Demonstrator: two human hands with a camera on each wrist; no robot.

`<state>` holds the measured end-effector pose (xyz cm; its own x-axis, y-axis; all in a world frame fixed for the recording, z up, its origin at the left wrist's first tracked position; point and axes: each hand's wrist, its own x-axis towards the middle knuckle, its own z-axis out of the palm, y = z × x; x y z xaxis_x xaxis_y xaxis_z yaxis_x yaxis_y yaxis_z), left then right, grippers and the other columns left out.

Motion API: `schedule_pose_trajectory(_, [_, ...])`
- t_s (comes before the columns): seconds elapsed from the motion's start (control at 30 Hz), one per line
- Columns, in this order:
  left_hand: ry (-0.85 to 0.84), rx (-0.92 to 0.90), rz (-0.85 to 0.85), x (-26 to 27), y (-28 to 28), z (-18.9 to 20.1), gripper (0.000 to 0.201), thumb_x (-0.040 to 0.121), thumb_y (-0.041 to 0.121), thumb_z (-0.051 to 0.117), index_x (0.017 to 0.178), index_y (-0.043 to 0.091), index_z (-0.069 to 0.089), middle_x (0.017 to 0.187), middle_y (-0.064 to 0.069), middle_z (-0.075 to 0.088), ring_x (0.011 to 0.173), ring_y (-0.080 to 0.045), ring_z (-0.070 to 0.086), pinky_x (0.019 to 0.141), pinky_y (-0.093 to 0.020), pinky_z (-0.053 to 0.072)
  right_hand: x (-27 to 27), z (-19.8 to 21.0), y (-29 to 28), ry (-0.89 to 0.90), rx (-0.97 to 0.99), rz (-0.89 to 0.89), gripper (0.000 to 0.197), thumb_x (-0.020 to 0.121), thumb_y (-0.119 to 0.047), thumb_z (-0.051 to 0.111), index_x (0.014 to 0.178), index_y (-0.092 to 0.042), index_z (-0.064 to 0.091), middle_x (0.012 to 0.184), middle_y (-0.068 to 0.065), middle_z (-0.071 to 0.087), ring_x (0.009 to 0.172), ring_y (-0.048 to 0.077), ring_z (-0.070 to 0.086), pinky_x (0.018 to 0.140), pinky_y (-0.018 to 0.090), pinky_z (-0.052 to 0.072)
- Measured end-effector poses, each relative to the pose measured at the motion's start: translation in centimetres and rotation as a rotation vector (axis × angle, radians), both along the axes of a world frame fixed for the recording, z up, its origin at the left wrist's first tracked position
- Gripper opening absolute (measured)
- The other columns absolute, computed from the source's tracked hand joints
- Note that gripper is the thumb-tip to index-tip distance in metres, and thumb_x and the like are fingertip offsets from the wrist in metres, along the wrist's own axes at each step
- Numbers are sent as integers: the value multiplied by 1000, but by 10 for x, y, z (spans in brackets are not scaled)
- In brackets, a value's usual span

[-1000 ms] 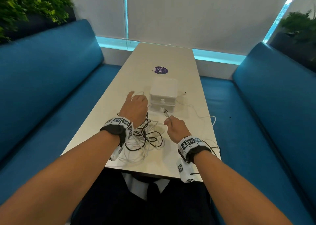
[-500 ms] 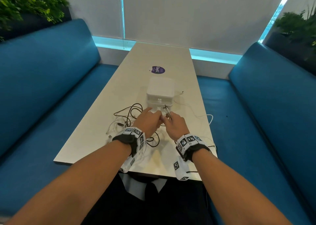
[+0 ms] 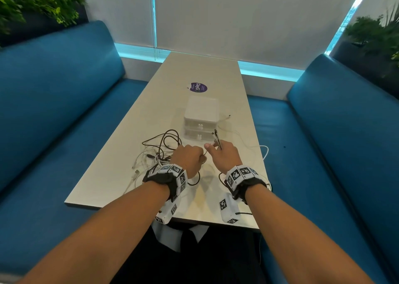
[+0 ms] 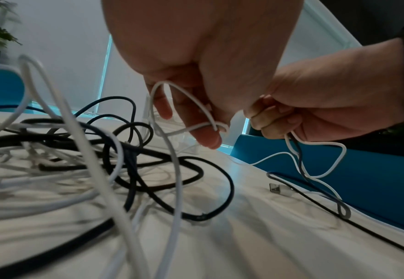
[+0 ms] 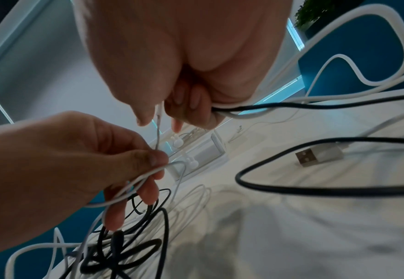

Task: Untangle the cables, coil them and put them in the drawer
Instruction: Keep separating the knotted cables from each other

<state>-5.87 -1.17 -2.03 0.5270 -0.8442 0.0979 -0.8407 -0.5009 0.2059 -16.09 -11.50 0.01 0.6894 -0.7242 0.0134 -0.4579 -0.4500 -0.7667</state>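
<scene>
Both hands (image 3: 207, 156) apparently pinching white cable (image 4: 184, 105)

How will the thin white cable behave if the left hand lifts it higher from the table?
The thin white cable is probably floppy: it droops in loops from the left hand. It likely drags the tangled pile, since its strands run among the black ones. It seems light; fingertips alone pinch it.

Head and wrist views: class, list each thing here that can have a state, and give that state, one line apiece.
Left hand: pinching a thin white cable.
Right hand: gripping the same thin white cable, plus a dark and a white one.
Cable pile: tangled, uncoiled, on the table.
Drawer box: both drawers shut.
USB plug: loose on the table.
</scene>
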Motion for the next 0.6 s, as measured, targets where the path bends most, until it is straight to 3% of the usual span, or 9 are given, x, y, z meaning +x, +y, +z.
schedule_pose_trajectory(0.07, [68,-10,40,3,1,-3,28,100,38,47,85,18,59,87,-7,66,84,-31,62,67,-34,43,-1,0,1,-27,23,-33,28,93,-43,58,102,-17,62,85,0,61,82,17,56,71,27,39])
schedule_pose_trajectory(0.17, [119,-23,87,6,3,-3,30,99,42,47,84,19,59,86,-4,66,81,-28,63,64,-34,44,-2,-1,4,-35,38,-50,28,92,-46,58,98,-19,63,82,-2,61,77,15,56,62,26,38])
schedule_pose_trajectory(0.23, [130,-33,83,4,2,1,27,98,39,48,84,19,60,84,-2,67,78,-26,63,62,-33,44,0,-3,5,2,20,-4,29,91,-47,58,97,-19,65,82,-2,62,79,16,58,67,28,41])
schedule_pose_trajectory(0.3, [150,-42,62,0,0,4,22,97,34,48,88,20,62,84,-1,69,78,-26,64,65,-35,50,2,-5,6,25,-4,55,27,94,-42,56,96,-18,67,86,-1,65,86,20,60,74,30,42])
schedule_pose_trajectory(0.47, [142,-53,-24,-10,0,-1,21,97,30,45,96,23,65,86,-2,71,81,-28,66,72,-42,54,3,-10,4,108,-138,125,28,101,-25,44,85,-8,59,87,11,67,83,30,60,67,31,35])
schedule_pose_trajectory(0.6, [95,87,14,-10,2,-3,19,97,34,50,93,20,62,93,-5,66,83,-27,63,67,-33,46,-2,-22,-1,217,-202,89,24,102,-21,38,102,-9,58,97,18,65,86,36,61,70,36,44])
